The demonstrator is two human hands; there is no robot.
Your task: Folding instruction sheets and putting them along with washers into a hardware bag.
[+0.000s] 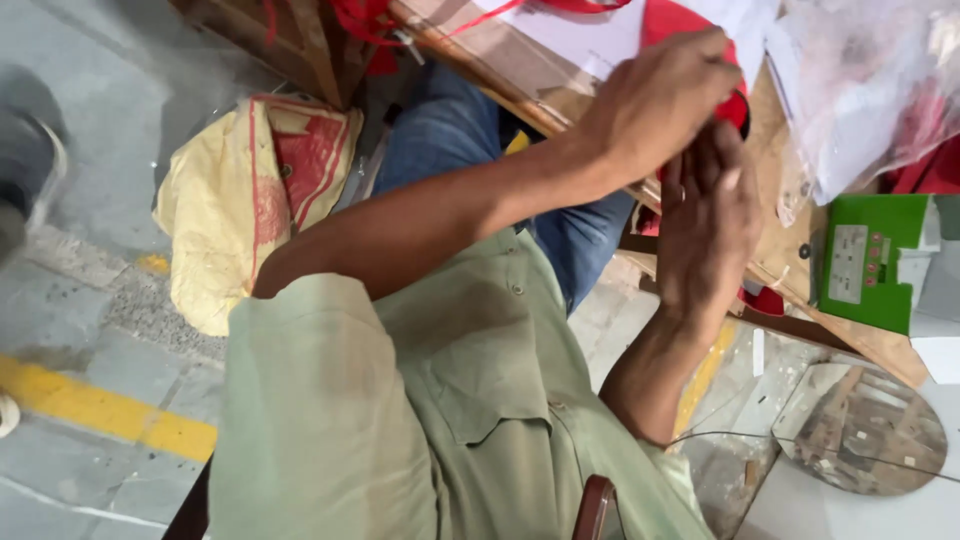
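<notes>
My left hand (pixel 655 100) pinching a red fabric piece (pixel 737 105) at the far right on the brown wooden desk (pixel 790 250), my right hand (pixel 708 225) flat and open beneath it, green plastic box (pixel 868 262) nearby right.

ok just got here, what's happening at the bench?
A person in a pale green shirt and jeans sits at a wooden workbench, both hands together on a small red piece at its edge. The left hand presses over it from above; the right hand reaches up from below. A clear plastic bag and a green box sit nearby, with a yellow sack on the floor.
</notes>
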